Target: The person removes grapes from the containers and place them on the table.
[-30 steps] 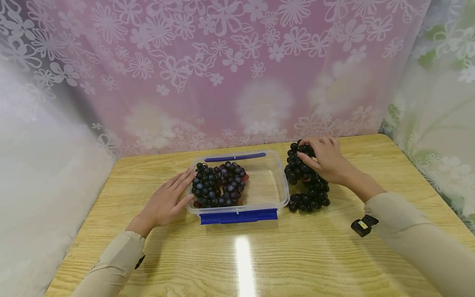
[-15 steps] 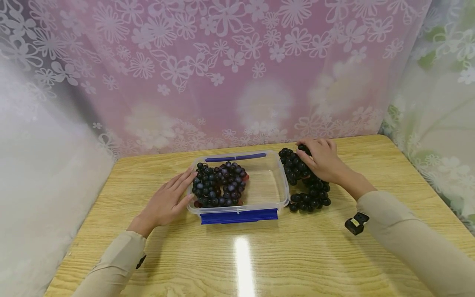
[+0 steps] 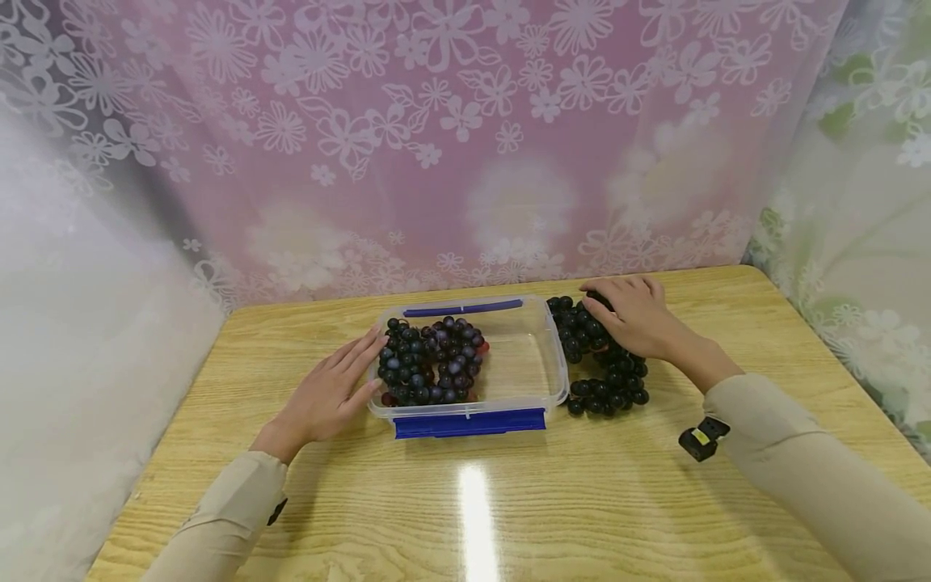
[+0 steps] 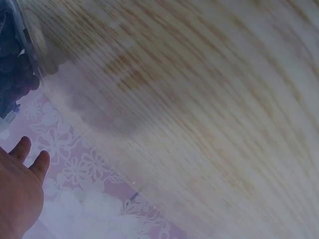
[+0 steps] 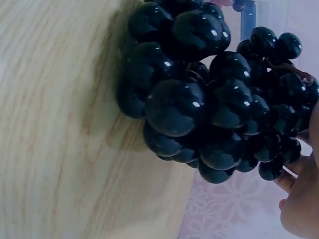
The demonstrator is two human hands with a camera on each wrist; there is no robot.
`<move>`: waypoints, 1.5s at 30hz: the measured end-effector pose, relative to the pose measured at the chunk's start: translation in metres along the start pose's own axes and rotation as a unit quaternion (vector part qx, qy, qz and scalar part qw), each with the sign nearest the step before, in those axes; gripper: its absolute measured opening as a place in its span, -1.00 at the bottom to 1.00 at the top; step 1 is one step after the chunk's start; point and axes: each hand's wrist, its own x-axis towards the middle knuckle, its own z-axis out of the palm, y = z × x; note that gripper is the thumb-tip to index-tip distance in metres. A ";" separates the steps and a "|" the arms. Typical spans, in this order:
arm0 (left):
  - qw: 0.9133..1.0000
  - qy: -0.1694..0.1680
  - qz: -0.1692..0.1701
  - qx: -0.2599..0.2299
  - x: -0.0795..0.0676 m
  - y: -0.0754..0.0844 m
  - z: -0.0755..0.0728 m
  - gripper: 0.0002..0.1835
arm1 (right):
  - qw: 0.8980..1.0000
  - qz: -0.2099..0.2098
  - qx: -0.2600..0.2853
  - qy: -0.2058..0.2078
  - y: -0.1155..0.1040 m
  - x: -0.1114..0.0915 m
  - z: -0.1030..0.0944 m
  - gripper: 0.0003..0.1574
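Observation:
A clear plastic container [image 3: 518, 396] with blue clips stands on the table. Dark purple grapes [image 3: 457, 356] fill its left half, with a few reddish ones among them. My left hand [image 3: 323, 396] lies with straight fingers along the container's left wall; in the left wrist view only part of that hand [image 4: 20, 184] shows. Just right of the container, a bunch of shiny black grapes [image 3: 607, 388] rests on the table. My right hand [image 3: 636, 319] grips its far end, thumb on the near side. The right wrist view shows the black grapes [image 5: 199, 104] close up, fingers behind them.
The wooden table [image 3: 364, 501] extends in front of the container and to both sides. A pink flowered curtain [image 3: 436, 162] hangs right behind the table's back edge. Pale cloth stands at left and right.
The far end of the black bunch has shifted left and lower, against the container's right side, with my right hand on it. My left hand and the container have stayed put.

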 end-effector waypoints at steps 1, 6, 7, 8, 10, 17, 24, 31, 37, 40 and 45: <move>1.000 0.000 0.000 0.000 0.000 0.000 0.000 -0.32 | 1.000 -0.001 -0.004 -0.001 0.000 0.000 0.000 -0.38; 1.000 0.000 0.002 0.000 -0.001 -0.001 0.000 -0.32 | 1.000 -0.009 -0.027 -0.001 -0.004 0.000 -0.004 -0.36; 1.000 -0.001 0.001 0.000 -0.001 -0.001 0.000 -0.32 | 0.999 -0.012 -0.030 0.000 -0.005 0.000 -0.005 -0.35; 1.000 -0.003 0.000 0.000 -0.001 -0.001 0.000 -0.32 | 0.999 -0.013 -0.032 0.002 -0.006 -0.001 -0.006 -0.35; 1.000 -0.004 -0.004 -0.001 -0.001 -0.001 0.000 -0.32 | 0.999 -0.017 -0.032 0.005 -0.008 -0.001 -0.009 -0.36; 1.000 -0.006 -0.009 0.000 -0.002 -0.001 -0.001 -0.32 | 0.999 -0.042 -0.025 0.008 -0.027 0.000 -0.017 -0.37; 1.000 0.003 -0.001 0.000 -0.003 -0.001 -0.001 -0.32 | 0.994 -0.102 -0.023 0.018 -0.056 0.003 -0.019 -0.40; 1.000 0.003 0.001 -0.003 -0.003 -0.001 -0.001 -0.32 | 0.991 -0.135 -0.016 0.001 -0.075 0.011 -0.015 -0.39; 1.000 0.006 0.005 -0.002 -0.001 0.000 -0.002 -0.32 | 0.988 -0.150 0.000 -0.032 -0.087 0.018 -0.007 -0.37; 1.000 0.007 0.004 -0.002 0.000 0.000 -0.001 -0.32 | 0.987 -0.153 0.007 -0.055 -0.091 0.023 0.001 -0.36; 1.000 0.006 0.002 -0.003 0.001 0.001 0.000 -0.33 | 0.983 -0.146 0.014 -0.107 -0.099 0.028 0.013 -0.35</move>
